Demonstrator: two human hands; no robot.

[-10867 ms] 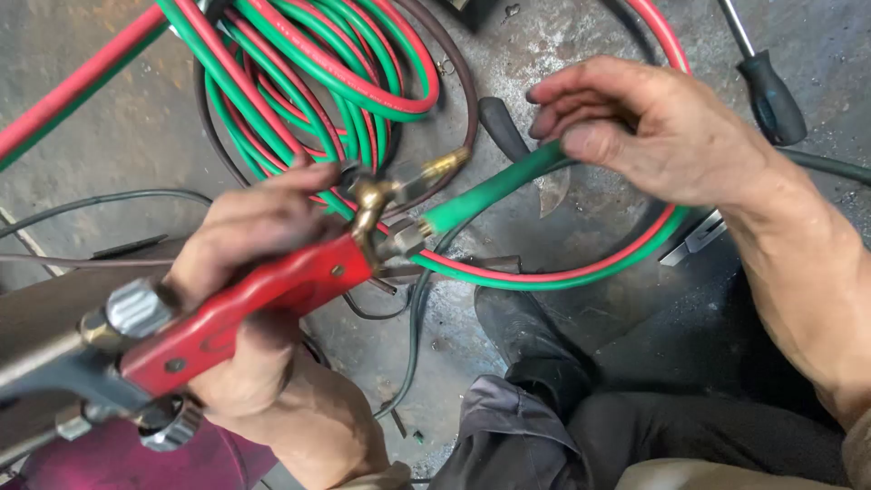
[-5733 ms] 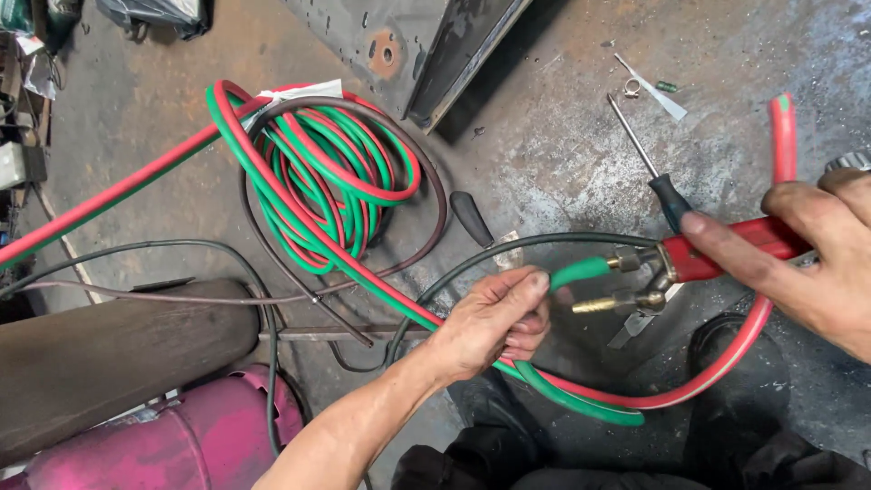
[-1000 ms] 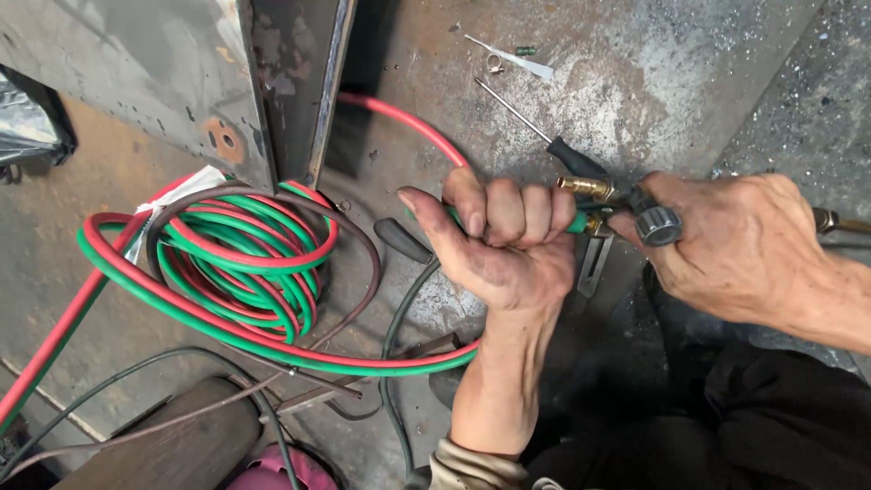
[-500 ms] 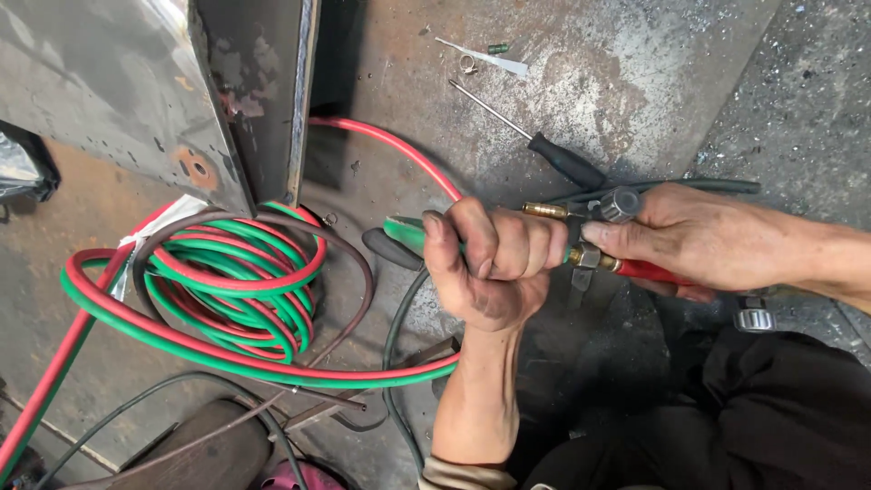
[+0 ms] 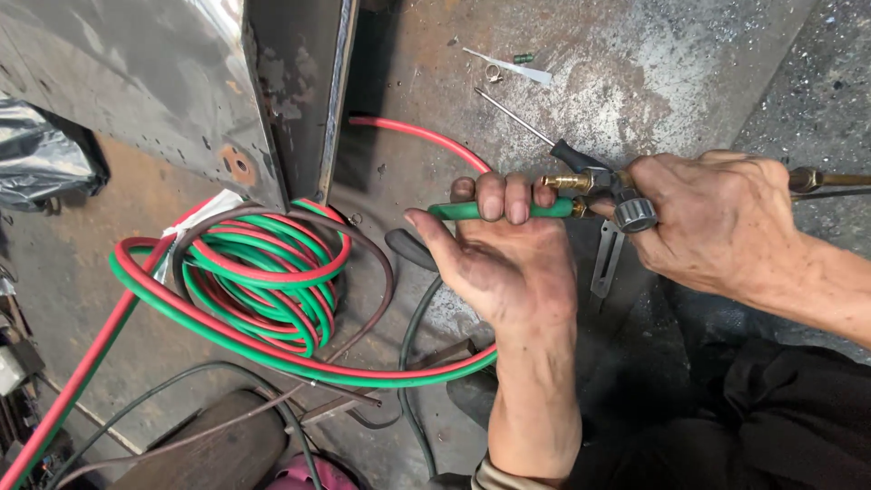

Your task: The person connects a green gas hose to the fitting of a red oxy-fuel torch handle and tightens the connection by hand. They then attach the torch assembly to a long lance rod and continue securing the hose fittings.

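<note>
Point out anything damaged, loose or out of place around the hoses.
No damage shows. The green hose in the left hand meets the brass fitting at the right hand. A screwdriver and small bits lie loose on the floor.

Smooth rubber hose, brass fitting

Metal workshop, coiled red-green gas hoses, rusty steel plate, stained concrete floor

The right hand hides most of the torch. The picture's edge cuts off its brass tube. The left hand covers part of the green hose.
</note>
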